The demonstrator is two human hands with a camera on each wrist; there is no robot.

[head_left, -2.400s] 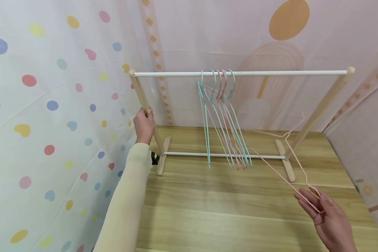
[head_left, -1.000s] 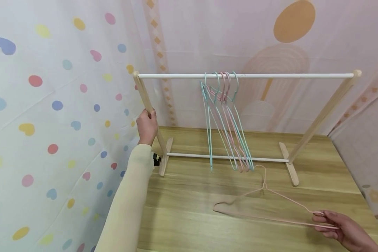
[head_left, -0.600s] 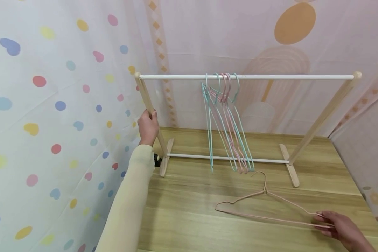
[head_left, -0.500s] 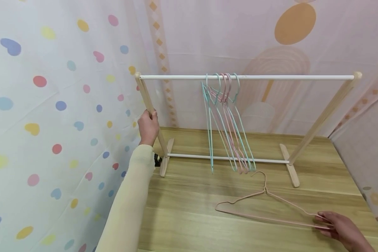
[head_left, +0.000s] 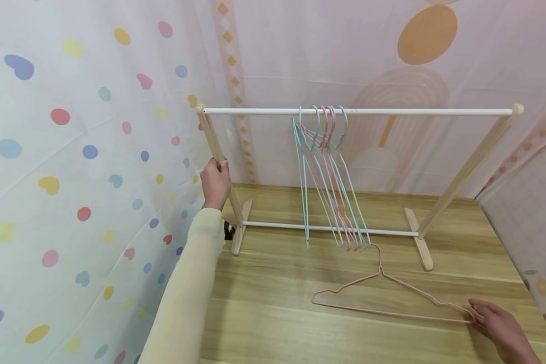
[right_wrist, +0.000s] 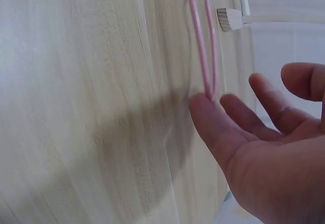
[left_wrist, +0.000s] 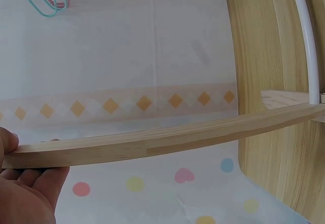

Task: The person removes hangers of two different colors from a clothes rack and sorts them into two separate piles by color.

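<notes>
**Pink hanger down, right hand letting go**

Since a second ago the thin pink wire hanger (head_left: 389, 298) settled flat on the wooden tabletop (head_left: 273, 323).

Left hand (head_left: 216, 183) grips the pale wooden rack post (head_left: 214, 146). Beyond its knuckles, teal and pink hangers (head_left: 329, 177) remain hung. Right hand (head_left: 505, 333) open, fingertips (right_wrist: 203, 107) touching the hanger's end. Bare tabletop left of it; table edge close right.

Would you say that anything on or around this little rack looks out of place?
One pink hanger lies flat on the wooden table in front of the rack, while the other hangers hang bunched on the rail. The right hand, open, touches its end.
</notes>
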